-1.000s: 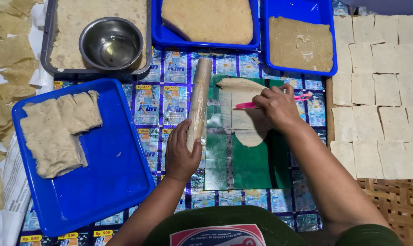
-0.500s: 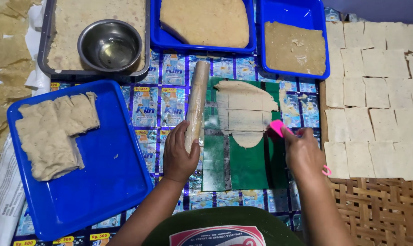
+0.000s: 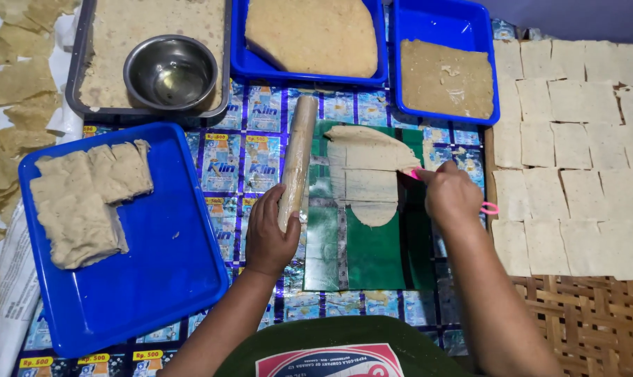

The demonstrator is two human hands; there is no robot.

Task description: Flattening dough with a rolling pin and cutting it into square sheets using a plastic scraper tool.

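Back comes the right hand from the mat's edge, closed round a pink cutter, its tip now at the right rim of the scored dough sheet on the green mat. Left hand grips the rolling pin just beside it, parked clear of the cuts. Cut squares dry on the right.

A: We see a rolling pin just left of the dough sheet, which lies on a mat.
B: Behind them, three trays; a bowl sits in the leftmost tray.
A: Cut squares lie right, probably on a woven mat.
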